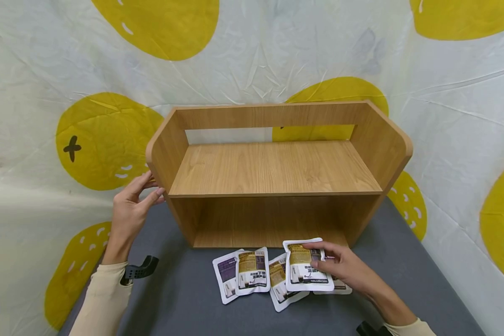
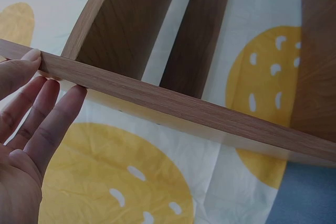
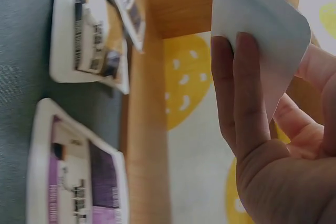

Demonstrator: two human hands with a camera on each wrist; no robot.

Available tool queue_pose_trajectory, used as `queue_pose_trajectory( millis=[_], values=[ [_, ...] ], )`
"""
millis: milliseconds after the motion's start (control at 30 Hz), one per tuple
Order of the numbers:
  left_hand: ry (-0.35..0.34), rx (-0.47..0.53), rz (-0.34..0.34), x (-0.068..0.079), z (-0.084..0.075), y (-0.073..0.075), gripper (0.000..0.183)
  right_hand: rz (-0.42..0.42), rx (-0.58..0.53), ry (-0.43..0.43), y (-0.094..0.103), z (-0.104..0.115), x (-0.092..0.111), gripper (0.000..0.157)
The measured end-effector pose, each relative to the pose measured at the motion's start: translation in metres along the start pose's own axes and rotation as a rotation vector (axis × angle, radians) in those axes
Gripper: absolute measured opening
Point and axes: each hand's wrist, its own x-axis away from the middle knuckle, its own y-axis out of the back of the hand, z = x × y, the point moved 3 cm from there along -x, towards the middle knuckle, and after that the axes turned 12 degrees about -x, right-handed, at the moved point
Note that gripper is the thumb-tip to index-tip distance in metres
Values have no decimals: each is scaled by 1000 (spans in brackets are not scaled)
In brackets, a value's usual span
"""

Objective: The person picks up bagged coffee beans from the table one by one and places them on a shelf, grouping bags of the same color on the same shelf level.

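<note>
looks to me like the step in hand is picking one white-edged pouch (image 1: pixel 302 275) off the bunch; right hand (image 1: pixel 353 270) has it pinched, two fingers flat on its plain back, held just above the other pouches (image 1: pixel 253 275) on the grey table (image 1: pixel 185 298), in front of the wooden shelf (image 1: pixel 273 168); left hand (image 1: pixel 130 210) has thumb and fingertips closed lightly on the shelf's side panel, my guess is to steady it; next move probably calls for keeping that pinch firm and the pouch clear of its neighbours; label-wise, the held one is gold and white with bold black Chinese characters plus a tiny line along the bottom, too small for me to read; some others have purple labels; can't make out a brand
</note>
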Motion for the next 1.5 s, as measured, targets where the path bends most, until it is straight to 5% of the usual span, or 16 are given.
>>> queue_pose_trajectory(
  millis=[233, 933, 1500],
  values=[
    [-2, 12, -2, 0, 0, 0, 65, -3, -71, 5, -3, 23, 5, 52],
    [-3, -11, -3, 1, 0, -1, 65, -1, 11, 127, -4, 84, 4, 49],
    [-19, 3, -10, -2, 1, -1, 65, -61, 128, 201, 5, 122, -22, 47]
  ],
)
